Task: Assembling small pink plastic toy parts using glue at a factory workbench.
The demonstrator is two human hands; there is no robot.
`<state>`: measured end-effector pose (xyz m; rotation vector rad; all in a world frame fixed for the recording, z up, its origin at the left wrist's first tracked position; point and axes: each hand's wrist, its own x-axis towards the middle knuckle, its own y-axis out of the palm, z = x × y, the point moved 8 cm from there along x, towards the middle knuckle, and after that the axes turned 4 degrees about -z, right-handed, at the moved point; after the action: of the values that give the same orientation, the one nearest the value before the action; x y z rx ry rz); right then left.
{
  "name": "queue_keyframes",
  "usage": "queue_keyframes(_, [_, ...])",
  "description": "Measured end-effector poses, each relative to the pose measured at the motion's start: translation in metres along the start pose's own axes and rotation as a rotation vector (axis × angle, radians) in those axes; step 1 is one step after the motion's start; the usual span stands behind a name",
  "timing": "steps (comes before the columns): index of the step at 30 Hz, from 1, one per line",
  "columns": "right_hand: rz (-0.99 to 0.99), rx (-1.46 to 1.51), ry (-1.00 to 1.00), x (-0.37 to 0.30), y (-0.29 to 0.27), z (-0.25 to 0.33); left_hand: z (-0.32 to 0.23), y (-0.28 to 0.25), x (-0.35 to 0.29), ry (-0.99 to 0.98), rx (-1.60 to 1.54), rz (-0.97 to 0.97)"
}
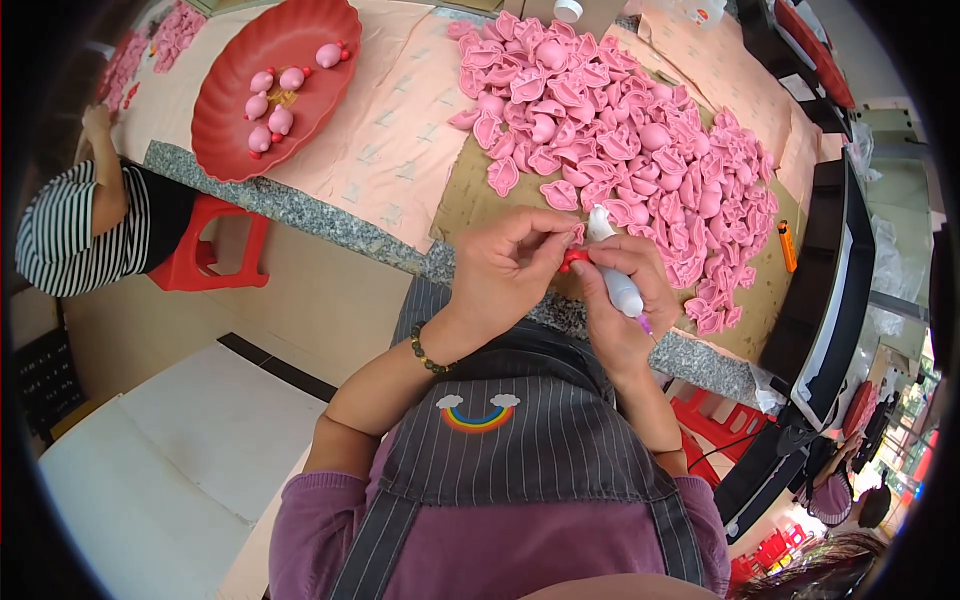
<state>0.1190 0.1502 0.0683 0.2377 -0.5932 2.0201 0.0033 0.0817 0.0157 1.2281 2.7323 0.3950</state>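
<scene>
My left hand (505,262) pinches a small pink piece (578,234) between thumb and fingertips. Close beside it, my right hand (632,290) is closed round a white squeeze tube (624,292) with a pale nozzle (600,222), and a small red part (572,260) sits at its thumb and fingertips. Fingers partly cover both small pieces. Just beyond my hands lies a large heap of pink moulded half-shells (610,130), some hollow side up, some rounded side up, on a brown board (465,205).
On the left, a red scalloped tray (215,120) holds several pink rounded pieces with red parts. An orange utility knife (787,247) lies at the board's right, near a black case (815,270). A person in a striped top (70,230) works by a red stool (215,250).
</scene>
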Motion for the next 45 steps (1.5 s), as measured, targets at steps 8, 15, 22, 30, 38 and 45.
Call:
queue_keyframes(8, [-0.018,-0.086,-0.086,-0.001,0.004,-0.001,0.002,0.000,0.004,-0.105,-0.056,0.066])
queue_keyframes(15, [-0.063,0.050,0.087,-0.005,0.010,-0.018,0.006,-0.002,0.005,-0.118,-0.008,0.092])
queue_keyframes(22, [0.009,0.028,-0.101,0.002,0.014,-0.014,-0.002,0.006,0.009,-0.132,-0.162,0.143])
queue_keyframes(30, [-0.155,0.603,0.342,-0.008,0.015,-0.046,0.008,0.005,0.003,-0.135,-0.216,0.124])
queue_keyframes(38, [0.098,0.177,0.181,0.014,0.010,-0.022,-0.010,-0.005,0.010,0.111,0.100,0.077])
queue_keyframes(45, [0.153,0.001,-0.107,0.022,0.009,0.000,-0.017,0.002,0.009,0.035,0.177,0.162])
